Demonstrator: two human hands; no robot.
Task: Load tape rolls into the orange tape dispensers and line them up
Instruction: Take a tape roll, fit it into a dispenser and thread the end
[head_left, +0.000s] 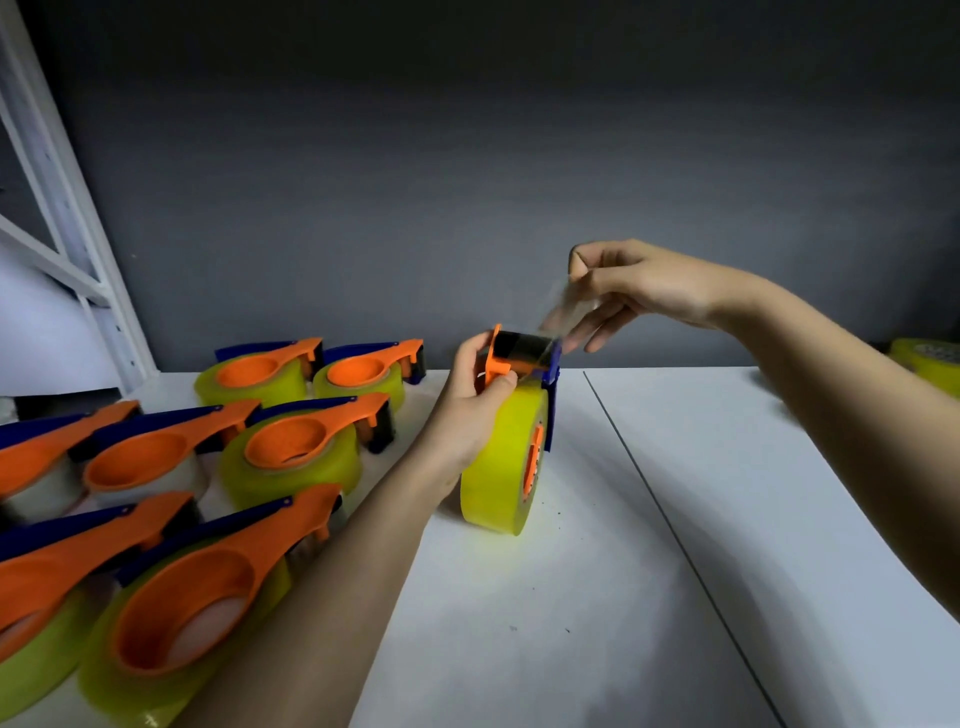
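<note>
A yellow tape roll (501, 462) is stood on its edge on the white table (727, 519), near the middle. An orange tape holder (514, 358) is fitted on top of the roll, with a blue part on its far side. The holder's top is gripped by the left hand (475, 395), with the thumb curled over the orange edge. A clear strip of tape (563, 306) is pulled up from the holder and pinched by the right hand (639, 291) between thumb and finger. The strip is blurry and see-through, so its edges are hard to make out.

To the left, more loaded holders (291, 447) are laid flat on the table in rows. The ones at the far left and bottom are cut off by the picture's edge. Some of these rolls look clear instead of yellow.

At the far right edge, part of another yellow roll (932, 364) is seen; the rest is cut off. A white metal rack (67, 218) is seen at the left, against a dark grey wall (467, 156).
</note>
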